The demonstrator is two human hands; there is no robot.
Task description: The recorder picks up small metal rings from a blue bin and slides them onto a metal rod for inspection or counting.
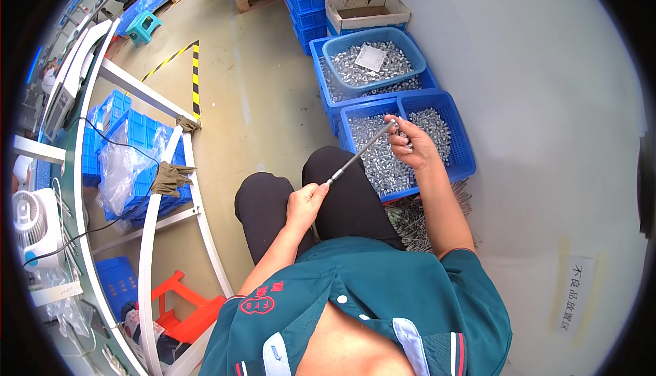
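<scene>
My left hand (pixel 307 205) is closed round the lower end of a thin grey metal rod (pixel 365 149), above my knees. The rod slants up to the right, and a shiny sleeve (pixel 335 176) sits on it close to my left fingers. At its upper tip, my right hand (pixel 418 147) pinches with thumb and forefinger. Small silvery metal pieces that look like nuts show in the curled fingers of that hand. Below it stands a blue divided bin (pixel 467 154) with small metal nuts (pixel 383 164) in both compartments.
Behind the bin, a light-blue tub (pixel 418 62) of metal parts rests in another blue crate. Long metal rods (pixel 417 222) lie beside my right thigh. A white-framed workbench (pixel 205 239) stands at left, near a red stool (pixel 179 308). A pale wall (pixel 547 116) rises at right.
</scene>
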